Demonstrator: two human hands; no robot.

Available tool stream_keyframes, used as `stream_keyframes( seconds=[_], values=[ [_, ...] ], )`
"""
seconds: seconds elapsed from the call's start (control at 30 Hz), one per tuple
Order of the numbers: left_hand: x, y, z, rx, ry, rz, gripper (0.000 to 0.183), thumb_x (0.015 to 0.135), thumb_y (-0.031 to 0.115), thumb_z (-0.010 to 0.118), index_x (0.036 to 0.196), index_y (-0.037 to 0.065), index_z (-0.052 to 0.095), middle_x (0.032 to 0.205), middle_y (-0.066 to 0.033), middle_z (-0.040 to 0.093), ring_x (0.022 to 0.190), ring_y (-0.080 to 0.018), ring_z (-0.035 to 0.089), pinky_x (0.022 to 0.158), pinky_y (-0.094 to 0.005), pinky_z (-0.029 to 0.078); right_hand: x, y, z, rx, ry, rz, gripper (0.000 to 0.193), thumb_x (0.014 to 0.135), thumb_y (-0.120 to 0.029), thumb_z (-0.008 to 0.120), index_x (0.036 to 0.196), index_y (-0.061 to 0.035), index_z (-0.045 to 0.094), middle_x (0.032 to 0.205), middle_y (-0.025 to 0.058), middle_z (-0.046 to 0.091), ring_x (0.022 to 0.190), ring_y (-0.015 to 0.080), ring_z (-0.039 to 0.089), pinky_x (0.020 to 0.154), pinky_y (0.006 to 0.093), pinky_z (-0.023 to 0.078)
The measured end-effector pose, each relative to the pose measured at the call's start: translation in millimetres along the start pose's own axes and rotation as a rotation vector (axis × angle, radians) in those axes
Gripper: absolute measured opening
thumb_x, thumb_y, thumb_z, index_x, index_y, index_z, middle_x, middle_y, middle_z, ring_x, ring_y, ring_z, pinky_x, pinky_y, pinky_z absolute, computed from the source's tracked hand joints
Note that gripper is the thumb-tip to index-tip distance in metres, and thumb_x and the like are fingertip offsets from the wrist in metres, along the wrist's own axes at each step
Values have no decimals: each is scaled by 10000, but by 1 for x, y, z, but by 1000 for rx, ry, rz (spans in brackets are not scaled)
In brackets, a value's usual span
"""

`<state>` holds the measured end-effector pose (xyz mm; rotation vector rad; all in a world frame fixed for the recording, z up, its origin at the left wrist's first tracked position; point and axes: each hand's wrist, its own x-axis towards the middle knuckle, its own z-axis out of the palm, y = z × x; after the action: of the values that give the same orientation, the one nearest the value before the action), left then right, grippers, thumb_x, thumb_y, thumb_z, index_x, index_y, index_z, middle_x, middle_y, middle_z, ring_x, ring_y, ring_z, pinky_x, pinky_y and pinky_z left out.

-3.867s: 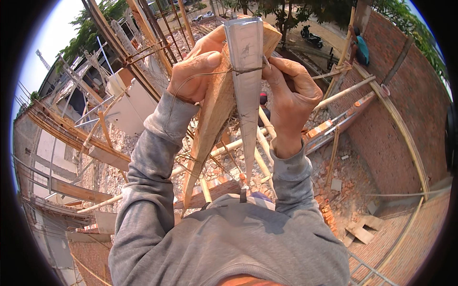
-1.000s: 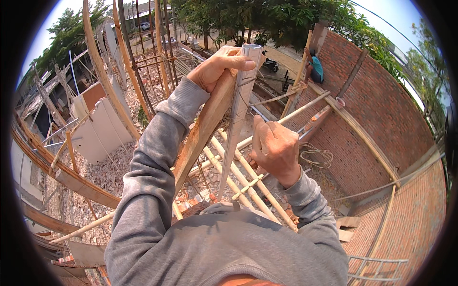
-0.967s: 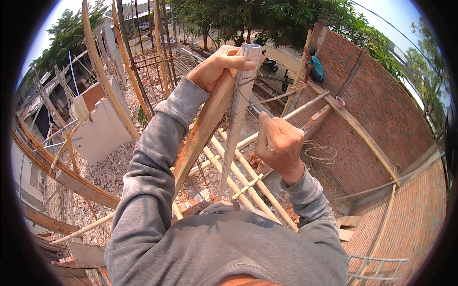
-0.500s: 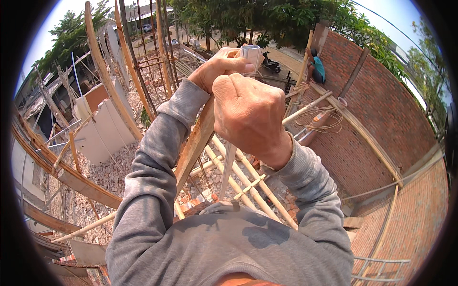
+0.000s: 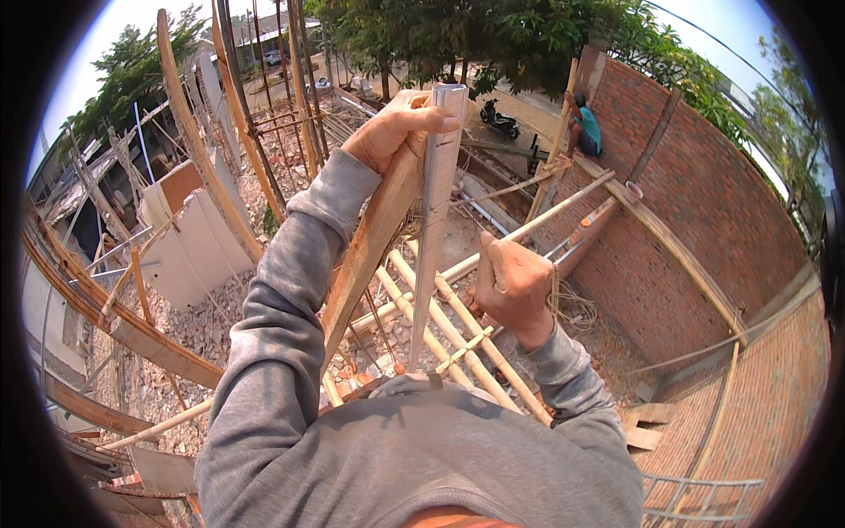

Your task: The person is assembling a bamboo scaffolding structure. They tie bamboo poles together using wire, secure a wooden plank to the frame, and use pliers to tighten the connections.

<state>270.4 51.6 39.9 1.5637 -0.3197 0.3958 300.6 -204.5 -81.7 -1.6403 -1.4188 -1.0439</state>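
Note:
My left hand [image 5: 396, 128] is closed at the top of an upright wooden board [image 5: 374, 238]. Its thumb lies across a long, pale grey flat bar [image 5: 436, 202], pressing it to the board; the other fingers are mostly hidden behind the wood. The bar runs down towards my chest. Apart from both and lower to the right, my right hand [image 5: 515, 286] is closed in a pinch with the index finger pointing up. A thin dark tip shows just above that finger, too small to name.
Bamboo poles [image 5: 449, 326] cross below my hands, above brick rubble [image 5: 198, 339]. A brick wall [image 5: 704, 176] stands on the right, with a co-worker [image 5: 585, 128] crouching at its far end. Curved timbers [image 5: 189, 132] rise at the left. A motor scooter [image 5: 499, 119] is parked beyond.
My right hand has moved down and to the right, away from the board, uncovering the grey bar. The left hand keeps its hold at the top.

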Motion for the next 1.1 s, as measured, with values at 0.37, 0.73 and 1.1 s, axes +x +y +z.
stream_keyframes(
  seconds=[0.37, 0.73, 1.1],
  values=[
    [-1, -3, 1, 21, -35, -16, 461, 784, 351, 859, 1068, 36, 679, 937, -61, 676, 813, -175, 676, 774, -369, 579, 68, 38, -68, 291, 106, 513, 221, 945, 22, 678, 1142, 56, 773, 1019, 120, 801, 870, 134, 716, 808, 270, 547],
    [-5, -2, -2, 14, -71, -21, 480, 850, 267, 791, 1221, -5, 653, 1090, -66, 667, 966, -144, 645, 865, -311, 541, 83, -17, -21, 556, 29, 27, 259, 893, 92, 678, 1138, 85, 762, 952, 193, 792, 788, 170, 755, 709, 288, 576],
    [-5, 3, 7, 29, -12, 39, 427, 792, 305, 845, 1075, 26, 688, 924, -27, 673, 798, -142, 642, 759, -321, 540, 65, 14, -13, 734, -447, 379, 456, 944, 70, 582, 1394, 127, 546, 925, 165, 746, 741, 134, 689, 623, 268, 533]
  ],
)
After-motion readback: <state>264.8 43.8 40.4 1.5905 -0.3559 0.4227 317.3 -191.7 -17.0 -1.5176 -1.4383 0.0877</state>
